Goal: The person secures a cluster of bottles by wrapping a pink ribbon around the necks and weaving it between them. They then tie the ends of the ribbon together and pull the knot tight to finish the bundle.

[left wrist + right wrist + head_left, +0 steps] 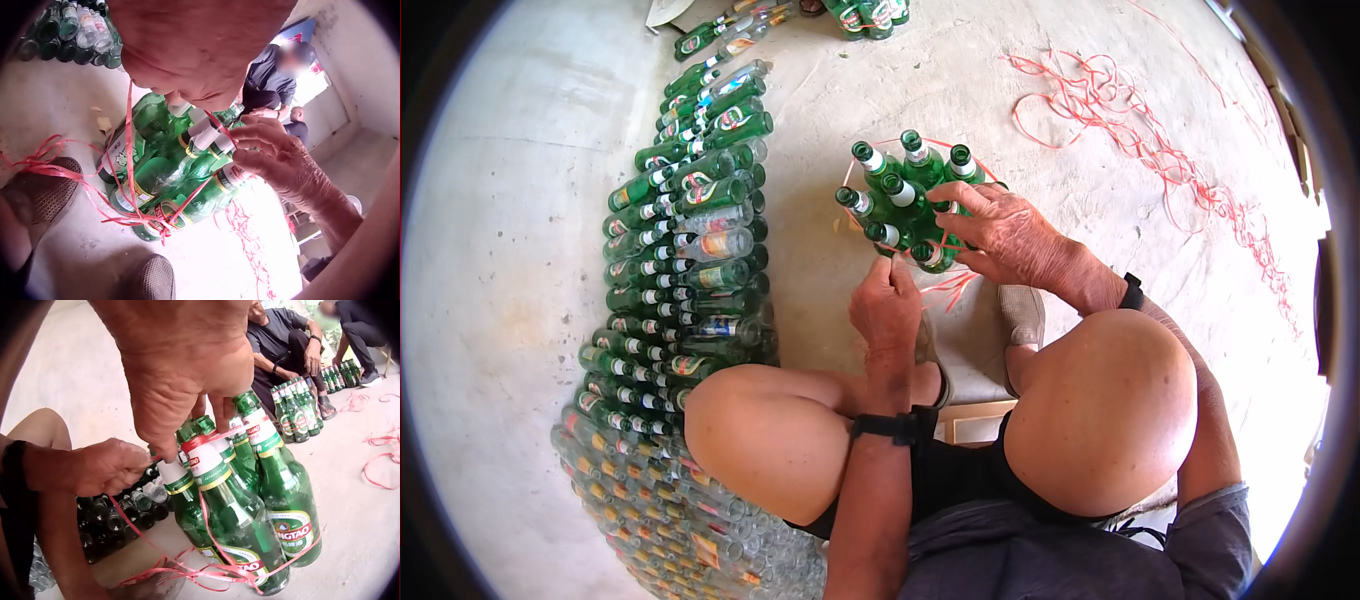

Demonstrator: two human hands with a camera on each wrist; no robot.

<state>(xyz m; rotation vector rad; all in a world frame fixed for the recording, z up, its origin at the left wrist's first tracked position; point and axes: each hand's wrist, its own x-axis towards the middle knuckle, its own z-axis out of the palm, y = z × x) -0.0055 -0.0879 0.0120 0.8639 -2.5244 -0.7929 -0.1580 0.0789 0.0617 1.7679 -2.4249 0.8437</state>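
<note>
A bundle of several upright green beer bottles [905, 195] stands on the concrete floor in front of my knees, with red plastic string [200, 572] wound round its base and necks. My left hand [888, 285] is a fist at the bundle's near side and grips a strand of the string [129, 119], which runs taut down to the base. My right hand [956, 232] lies over the bottle necks [206, 459] on the right, and its fingertips [240, 153] pinch the string there. In the right wrist view my left hand [109, 467] holds the strand level with the necks.
Long rows of green and clear bottles [690, 230] lie on the floor to my left. Loose red string [1160, 140] is scattered far right. My shoes [44, 194] flank the bundle. Other people [281, 337] sit beyond, beside another tied bundle [300, 406].
</note>
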